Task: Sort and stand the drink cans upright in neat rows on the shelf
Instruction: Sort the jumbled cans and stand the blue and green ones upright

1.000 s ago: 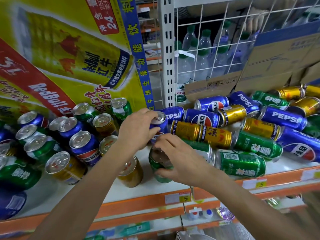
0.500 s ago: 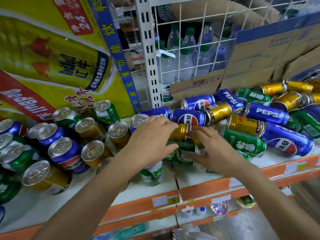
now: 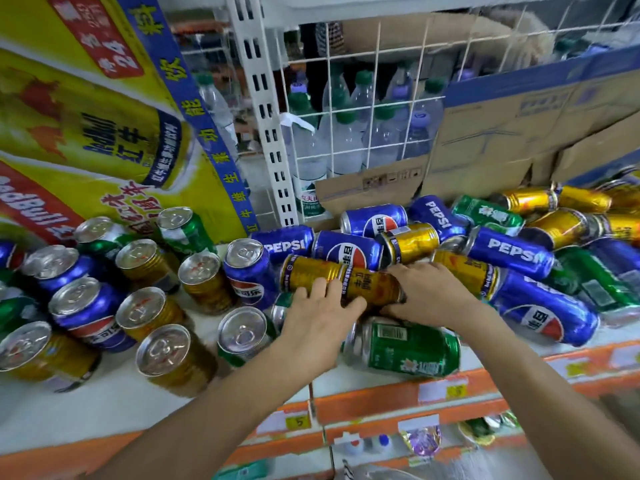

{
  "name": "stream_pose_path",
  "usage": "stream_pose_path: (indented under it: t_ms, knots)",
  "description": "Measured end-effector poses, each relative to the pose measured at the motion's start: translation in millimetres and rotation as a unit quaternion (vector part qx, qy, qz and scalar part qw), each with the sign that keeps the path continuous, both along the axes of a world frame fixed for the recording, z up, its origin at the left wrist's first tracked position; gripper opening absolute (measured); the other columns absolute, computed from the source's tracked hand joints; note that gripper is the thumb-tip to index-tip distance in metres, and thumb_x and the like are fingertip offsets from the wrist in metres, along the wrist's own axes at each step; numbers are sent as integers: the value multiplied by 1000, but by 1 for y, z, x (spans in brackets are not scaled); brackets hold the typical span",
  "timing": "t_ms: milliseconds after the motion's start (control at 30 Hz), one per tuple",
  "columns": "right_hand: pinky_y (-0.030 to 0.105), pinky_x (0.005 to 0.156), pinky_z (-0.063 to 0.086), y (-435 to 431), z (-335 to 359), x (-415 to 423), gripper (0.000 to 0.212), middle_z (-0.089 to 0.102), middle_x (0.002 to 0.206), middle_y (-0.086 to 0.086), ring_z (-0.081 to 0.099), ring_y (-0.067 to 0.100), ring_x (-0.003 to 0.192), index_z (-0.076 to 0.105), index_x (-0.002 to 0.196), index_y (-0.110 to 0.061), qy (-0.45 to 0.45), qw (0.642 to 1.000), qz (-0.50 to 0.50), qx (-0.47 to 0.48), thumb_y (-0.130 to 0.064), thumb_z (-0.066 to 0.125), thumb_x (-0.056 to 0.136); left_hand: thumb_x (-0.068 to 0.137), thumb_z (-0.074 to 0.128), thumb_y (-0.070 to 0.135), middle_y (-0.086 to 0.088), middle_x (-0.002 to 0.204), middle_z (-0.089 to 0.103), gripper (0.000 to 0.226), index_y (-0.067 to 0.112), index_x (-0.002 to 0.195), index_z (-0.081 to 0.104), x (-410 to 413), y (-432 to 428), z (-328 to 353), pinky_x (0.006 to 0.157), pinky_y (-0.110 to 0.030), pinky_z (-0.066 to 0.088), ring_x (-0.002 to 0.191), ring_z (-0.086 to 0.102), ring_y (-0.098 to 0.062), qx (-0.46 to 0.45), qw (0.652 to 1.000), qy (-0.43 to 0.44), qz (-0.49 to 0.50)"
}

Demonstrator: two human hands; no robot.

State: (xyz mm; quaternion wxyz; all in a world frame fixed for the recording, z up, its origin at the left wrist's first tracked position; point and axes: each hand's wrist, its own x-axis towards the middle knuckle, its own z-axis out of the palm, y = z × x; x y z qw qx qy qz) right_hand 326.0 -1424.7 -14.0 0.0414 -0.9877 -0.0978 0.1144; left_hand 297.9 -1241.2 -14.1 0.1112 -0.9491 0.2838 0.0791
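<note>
Head view: we see the gold can (image 3: 372, 284) lying on its side mid-shelf, at the left edge of the heap of fallen cans (image 3: 512, 252), just beyond a green can (image 3: 408, 348). Our left hand (image 3: 322, 317) curls over its left end and our right hand (image 3: 429, 296) wraps its right end. Upright cans (image 3: 166, 355) stand to the left on the shelf (image 3: 104, 403). We judge it rigid, smooth, prone to rolling and probably weighty; best gripped round the middle wall, then tipped onto its base
</note>
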Motion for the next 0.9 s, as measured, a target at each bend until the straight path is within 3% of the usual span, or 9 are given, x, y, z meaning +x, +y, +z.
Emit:
stream_pose_path:
  t_ms: [167,267,400,500,633,900]
  knots:
    - [34,89,48,-1,5,12,55,60,115,-1,57,19,103,47,125,-23,72,996,26,43,-49,64,79,74,76,18,-9,126,33,75,29,130,27,0,-2,-7,93,-44,33,117,31,-30,-9,999,-23,21]
    - [33,83,51,-4,6,14,56,61,102,-3,58,16,93,46,124,-23,74,995,31,68,-47,67,78,77,73,27,-5,127,34,72,32,132,27,2,1,-2,96,-41,34,120,32,-27,-26,999,-11,24]
    - [28,72,48,-8,14,15,66,49,81,-11,54,14,82,41,129,-22,61,993,21,99,-47,71,76,75,71,45,4,127,43,70,35,131,31,4,8,18,88,-34,41,118,40,-20,-82,995,-20,45]
    - [29,70,44,-10,24,14,68,51,89,-8,53,16,85,43,126,-24,37,994,35,102,-51,74,72,72,68,59,9,125,51,71,35,128,32,8,15,37,80,-30,41,114,44,-17,-108,990,-35,87]
    - [33,90,46,-11,37,15,73,51,124,-1,50,20,112,39,136,-27,-14,990,51,130,-40,74,73,71,68,56,4,116,58,68,29,123,34,12,25,51,73,-33,42,104,53,-22,-98,984,-26,145]
    - [36,99,41,-4,51,15,77,46,134,0,40,23,124,36,141,-28,-51,991,85,89,-39,72,74,74,68,49,2,116,52,71,35,134,33,16,43,59,80,-31,45,109,51,-21,-67,983,21,172]
